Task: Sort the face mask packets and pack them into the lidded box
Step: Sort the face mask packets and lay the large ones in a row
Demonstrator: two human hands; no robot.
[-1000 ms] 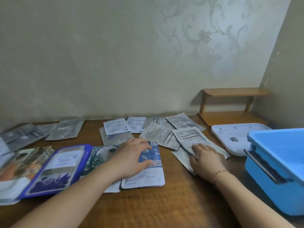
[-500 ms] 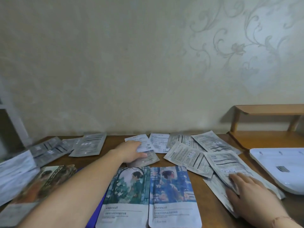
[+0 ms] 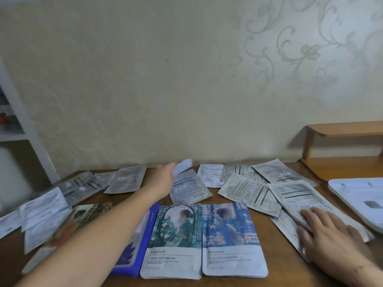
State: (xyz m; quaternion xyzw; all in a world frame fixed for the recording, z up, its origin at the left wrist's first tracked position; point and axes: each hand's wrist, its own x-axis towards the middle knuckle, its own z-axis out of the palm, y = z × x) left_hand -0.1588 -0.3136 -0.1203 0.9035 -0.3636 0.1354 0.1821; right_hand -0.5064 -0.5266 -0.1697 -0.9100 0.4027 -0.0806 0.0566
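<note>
Many face mask packets lie spread over the wooden table [image 3: 207, 281]. My left hand [image 3: 163, 179] reaches to the back and holds a small white packet [image 3: 183, 165], lifted and tilted above a grey packet [image 3: 189, 188]. My right hand [image 3: 329, 235] rests flat, fingers apart, on overlapping grey printed packets [image 3: 294, 195] at the right. Two illustrated packets lie side by side in front, one green [image 3: 176, 239] and one blue [image 3: 230, 237]. A purple packet [image 3: 143, 245] is partly hidden under my left forearm. The blue box is out of view.
The white box lid [image 3: 360, 204] lies at the right edge of the table. A small wooden shelf [image 3: 342, 141] stands at the back right corner. More grey packets [image 3: 87, 185] lie at the back left, with white shelving [image 3: 22, 125] beyond. The wall stands close behind.
My left hand has moved from the blue illustrated packet to the back, taken the small white packet and lifted it. The view has shifted left, so the blue box left the frame.
</note>
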